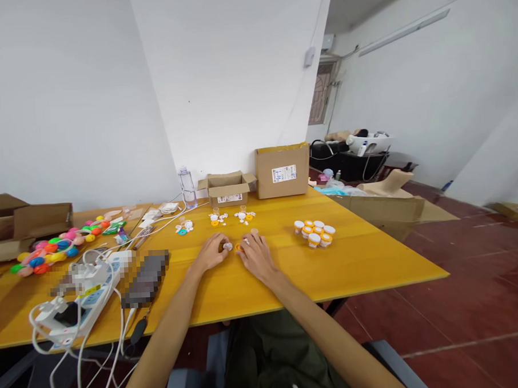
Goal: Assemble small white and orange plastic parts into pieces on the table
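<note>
My left hand (213, 251) is closed, thumb and fingers pinching a small whitish part (227, 247) just above the tabletop. Right beside it, the fingers of my right hand (257, 253) curl down over a small orange ring (238, 248), which they grip at the edge. A small clear cup (254, 232) shows partly behind that hand. Beyond both hands lie three little groups of loose parts: white pieces with a teal ring (182, 231), with an orange ring (214, 223), and with a yellow-orange ring (248, 217). To the right stands a cluster of small lidded containers (314, 238), white and orange on top.
An open carton (228, 189) and a taped cardboard box (282, 171) stand against the wall. Near them is a clear bottle (187, 188). At left are a power strip (92, 304) with tangled cables, a phone (146, 278) and colourful balls (57, 245).
</note>
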A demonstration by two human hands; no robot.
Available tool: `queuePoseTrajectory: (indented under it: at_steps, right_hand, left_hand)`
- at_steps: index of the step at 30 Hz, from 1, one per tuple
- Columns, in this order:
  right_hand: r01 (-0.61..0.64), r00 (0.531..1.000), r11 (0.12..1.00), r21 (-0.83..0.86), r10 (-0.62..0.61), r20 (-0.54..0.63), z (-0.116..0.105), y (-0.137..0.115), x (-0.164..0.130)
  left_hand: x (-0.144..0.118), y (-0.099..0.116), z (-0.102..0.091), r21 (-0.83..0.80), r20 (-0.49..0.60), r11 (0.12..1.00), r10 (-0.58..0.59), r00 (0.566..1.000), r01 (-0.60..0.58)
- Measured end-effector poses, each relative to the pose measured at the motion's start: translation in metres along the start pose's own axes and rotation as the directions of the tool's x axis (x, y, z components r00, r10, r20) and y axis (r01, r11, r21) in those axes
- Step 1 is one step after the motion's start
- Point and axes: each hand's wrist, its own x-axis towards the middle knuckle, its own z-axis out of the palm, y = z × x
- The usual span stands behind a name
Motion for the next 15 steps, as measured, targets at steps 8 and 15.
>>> queuePoseTrajectory:
  at_steps: [8,15]
  right_hand:
    - [0.022,1.0,1.0,-0.006,-0.022,0.02,-0.0012,0.0,0.0013]
    - [0.011,1.0,0.999,0.031,-0.01,-0.022,-0.0002,-0.002,0.0007]
  left_hand:
    - [0.0011,0.0009,-0.0012,0.001,-0.002,1.0,0.01,1.0,-0.01]
    - [0.0009,0.0008,0.0002,-0.007,-0.004,1.0,0.009,1.0,-0.009]
